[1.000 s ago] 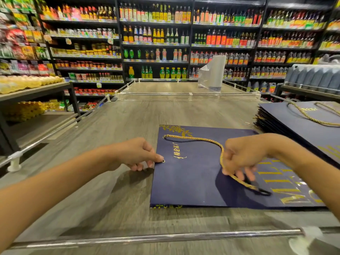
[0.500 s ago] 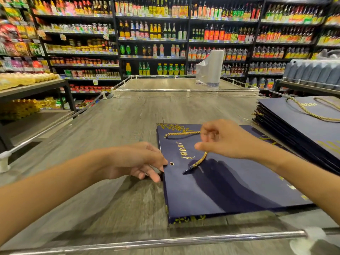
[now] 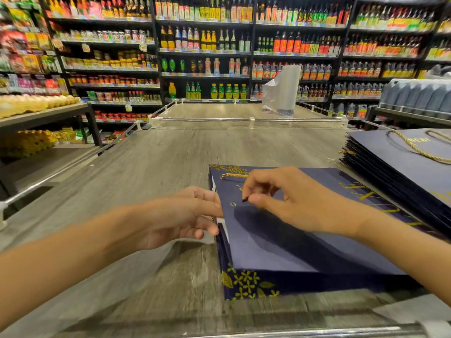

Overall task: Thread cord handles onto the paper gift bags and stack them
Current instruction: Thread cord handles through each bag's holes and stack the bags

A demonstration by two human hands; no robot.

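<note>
A flat navy paper gift bag [image 3: 280, 242] with gold print lies on the wooden table [image 3: 170, 167]. Its left edge is lifted and held by my left hand [image 3: 192, 215], thumb on top and fingers underneath. My right hand [image 3: 275, 201] pinches the black tip of the gold cord [image 3: 233, 176], which points at the near eyelet hole [image 3: 233, 204], a short way to its right. The cord's far end passes through the far hole; the rest is hidden under my right hand.
A stack of navy bags with gold cord handles [image 3: 402, 162] sits at the right. A roll of plastic bags [image 3: 283, 91] stands beyond a clear divider [image 3: 249, 120]. A metal rail [image 3: 317, 332] edges the table's near side. Stocked shelves surround the table.
My right hand has brought the cord's black tip leftward and close to the near eyelet. My left hand has lifted the bag's left edge, and the bag has shifted nearer.
</note>
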